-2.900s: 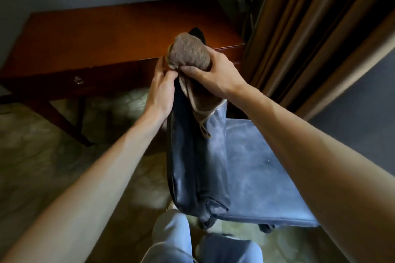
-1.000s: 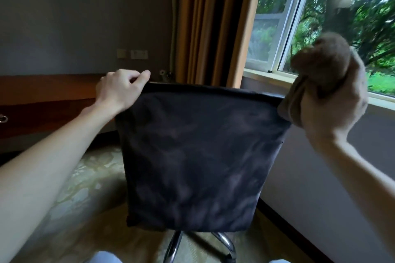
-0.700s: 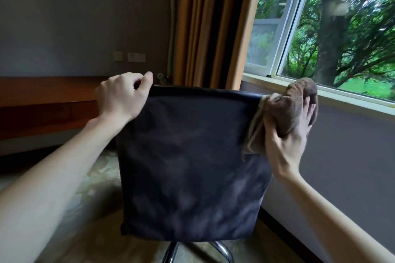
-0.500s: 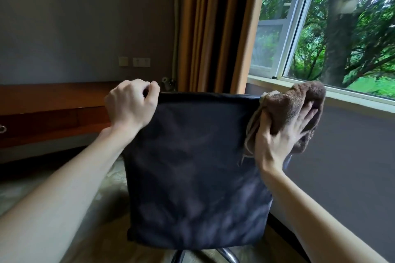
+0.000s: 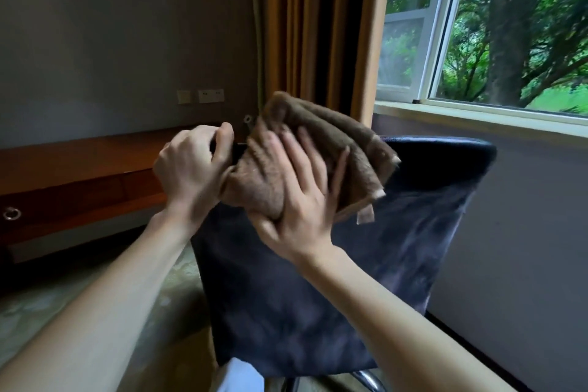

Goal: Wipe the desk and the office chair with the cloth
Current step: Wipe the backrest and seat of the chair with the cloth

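Note:
The dark blue-black backrest of the office chair [image 5: 366, 280] faces me in the middle of the view. My left hand [image 5: 191, 172] grips its top left corner with curled fingers. My right hand [image 5: 299, 200] presses the bunched brown cloth [image 5: 337, 149] flat against the upper left of the backrest, fingers spread and straight over the cloth. The cloth touches my left hand. The red-brown wooden desk [image 5: 79, 169] stands behind on the left, along the grey wall.
Tan curtains [image 5: 318, 29] hang behind the chair. A window [image 5: 496, 29] with a pale sill fills the upper right. Part of the chair's chrome base [image 5: 369, 380] shows at the bottom. A drawer ring pull [image 5: 12, 214] sits on the desk front. Patterned carpet covers the floor.
My right hand has swept the cloth leftward across the top of the backrest, from its right edge to beside my left hand. The left hand has kept its grip on the corner.

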A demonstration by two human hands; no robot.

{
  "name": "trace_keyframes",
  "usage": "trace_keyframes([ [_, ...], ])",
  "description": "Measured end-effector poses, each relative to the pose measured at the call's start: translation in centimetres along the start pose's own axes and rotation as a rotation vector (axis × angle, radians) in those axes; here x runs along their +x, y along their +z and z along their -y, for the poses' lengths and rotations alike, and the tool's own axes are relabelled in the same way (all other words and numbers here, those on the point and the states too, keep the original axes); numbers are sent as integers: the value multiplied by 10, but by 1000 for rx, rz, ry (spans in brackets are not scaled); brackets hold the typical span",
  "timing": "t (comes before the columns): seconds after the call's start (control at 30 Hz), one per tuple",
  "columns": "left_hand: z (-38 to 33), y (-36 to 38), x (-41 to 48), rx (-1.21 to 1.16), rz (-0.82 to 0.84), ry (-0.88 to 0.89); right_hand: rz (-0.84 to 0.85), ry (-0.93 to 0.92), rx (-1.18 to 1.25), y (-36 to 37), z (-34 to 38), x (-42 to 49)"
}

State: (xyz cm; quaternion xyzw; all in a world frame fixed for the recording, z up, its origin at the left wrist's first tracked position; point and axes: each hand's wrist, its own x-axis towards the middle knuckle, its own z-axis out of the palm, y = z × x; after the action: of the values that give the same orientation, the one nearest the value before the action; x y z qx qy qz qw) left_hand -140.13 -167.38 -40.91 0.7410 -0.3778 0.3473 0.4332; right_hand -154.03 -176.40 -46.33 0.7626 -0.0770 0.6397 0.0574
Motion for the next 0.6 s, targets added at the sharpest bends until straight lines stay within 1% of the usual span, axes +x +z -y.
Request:
trace_keyframes([
  [0.13,11,-8,-2,-60,-56,78,79,-238,-57,-1,-6,8],
  [0.2,20,-10,3,-181,-29,83,138,-364,-117,-14,-20,6],
  [0.23,26,-11,7,-270,11,52,164,-420,-149,-22,-30,7],
  [0.27,33,-11,11,-373,52,10,178,-455,-181,-32,-39,8],
  [0.33,52,-11,18,-576,89,-103,153,-467,-241,-52,-58,11],
  [0.4,70,-10,15,-703,137,-304,92,-428,-301,-71,-74,14],
  [0.47,81,-5,1,-813,246,-501,46,-381,-355,-87,-86,16],
  [0.5,82,-1,-9,-909,294,-578,35,-366,-371,-92,-90,17],
  [0.53,81,3,-18,-1012,326,-639,34,-356,-380,-96,-92,18],
  [0.6,73,8,-31,-1143,342,-692,45,-340,-370,-95,-90,18],
])
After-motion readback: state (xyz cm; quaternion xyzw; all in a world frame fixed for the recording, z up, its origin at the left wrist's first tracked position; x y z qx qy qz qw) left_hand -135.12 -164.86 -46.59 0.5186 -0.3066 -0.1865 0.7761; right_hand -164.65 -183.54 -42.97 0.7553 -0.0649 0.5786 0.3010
